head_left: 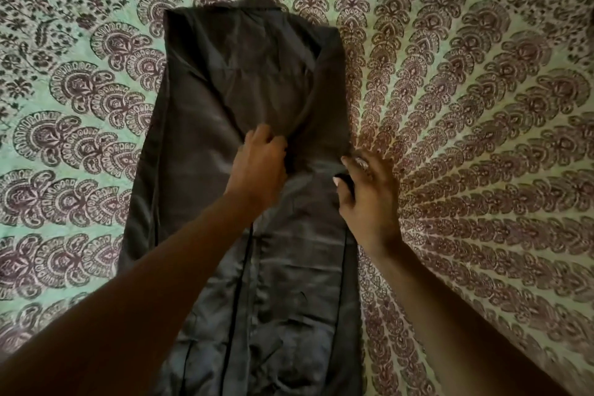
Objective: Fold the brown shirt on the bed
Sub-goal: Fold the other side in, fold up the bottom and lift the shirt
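Note:
The brown shirt (225,100) lies lengthwise on the bed, collar at the far end, both sides folded inward into a long narrow strip. My left hand (260,164) rests on the middle of the shirt, fingers curled into a fold of the cloth. My right hand (369,193) is at the shirt's right edge, thumb and fingers pinching a bit of the fabric there. The near end of the shirt runs out of view at the bottom.
The bed is covered by a green bedspread (482,106) with a dark purple paisley fan pattern, filling the whole view around the shirt. Both of my forearms reach in from the bottom.

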The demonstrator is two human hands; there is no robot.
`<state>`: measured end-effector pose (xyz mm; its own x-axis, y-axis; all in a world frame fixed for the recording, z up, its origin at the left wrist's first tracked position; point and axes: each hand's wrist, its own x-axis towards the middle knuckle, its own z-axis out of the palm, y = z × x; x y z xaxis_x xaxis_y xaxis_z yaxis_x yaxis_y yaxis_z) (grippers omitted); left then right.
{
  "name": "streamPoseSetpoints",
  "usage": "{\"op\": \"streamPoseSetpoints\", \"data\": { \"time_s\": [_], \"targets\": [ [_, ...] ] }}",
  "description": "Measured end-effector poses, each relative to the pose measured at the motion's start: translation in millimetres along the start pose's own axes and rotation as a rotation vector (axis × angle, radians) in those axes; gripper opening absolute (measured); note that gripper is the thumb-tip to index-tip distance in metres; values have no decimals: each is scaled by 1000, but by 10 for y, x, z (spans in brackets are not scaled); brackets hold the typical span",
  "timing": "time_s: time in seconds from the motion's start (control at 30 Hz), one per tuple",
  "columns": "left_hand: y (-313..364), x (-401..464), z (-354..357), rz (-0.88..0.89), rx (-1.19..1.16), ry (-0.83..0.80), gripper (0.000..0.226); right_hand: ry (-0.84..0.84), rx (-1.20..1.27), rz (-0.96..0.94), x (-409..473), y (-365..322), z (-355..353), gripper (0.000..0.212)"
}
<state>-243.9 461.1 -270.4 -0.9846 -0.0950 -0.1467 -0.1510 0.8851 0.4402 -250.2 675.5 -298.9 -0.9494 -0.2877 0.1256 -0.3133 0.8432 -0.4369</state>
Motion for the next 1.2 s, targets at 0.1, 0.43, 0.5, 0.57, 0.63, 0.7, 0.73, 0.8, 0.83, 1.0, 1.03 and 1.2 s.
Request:
{"op": "streamPoseSetpoints", "data": {
  "time_s": [0.1,0.43,0.5,0.57,0.63,0.7,0.73,0.8,0.83,1.0,1.03,1.2],
  "targets": [
    [125,-265,-26,20,40,187,13,7,135,201,-212,-153,-101,34],
    [190,-1606,272,-177,-157,-52,44,-227,362,589,-965,-489,-297,60],
    [191,-1771,304,-201,-158,-91,46,-188,417,626,-1140,-492,-322,52],
    [229,-1864,317,-263,-221,-129,46,-121,471,659,-1240,-446,-348,37],
    [307,-2025,280,-330,-244,-147,47,-84,540,664,-1402,-445,-410,25],
    [386,-2174,237,-374,-232,-157,49,-106,572,629,-1586,-455,-450,21],
    [426,-2241,214,-414,-239,-169,48,-135,562,604,-1688,-474,-462,22],
    [476,-2316,187,-507,-250,-191,45,-188,530,565,-1874,-519,-465,28],
    [496,-2346,174,-545,-259,-188,43,-202,518,554,-1959,-529,-460,31],
    [501,-2540,204,-589,-301,-165,29,-171,596,629,-2240,-604,-475,31],
    [506,-2582,204,-586,-321,-159,27,-160,616,644,-2286,-622,-480,31],
    [476,-2784,269,-500,-359,-242,35,-267,613,618,-2450,-583,-499,37]
  ]
}}
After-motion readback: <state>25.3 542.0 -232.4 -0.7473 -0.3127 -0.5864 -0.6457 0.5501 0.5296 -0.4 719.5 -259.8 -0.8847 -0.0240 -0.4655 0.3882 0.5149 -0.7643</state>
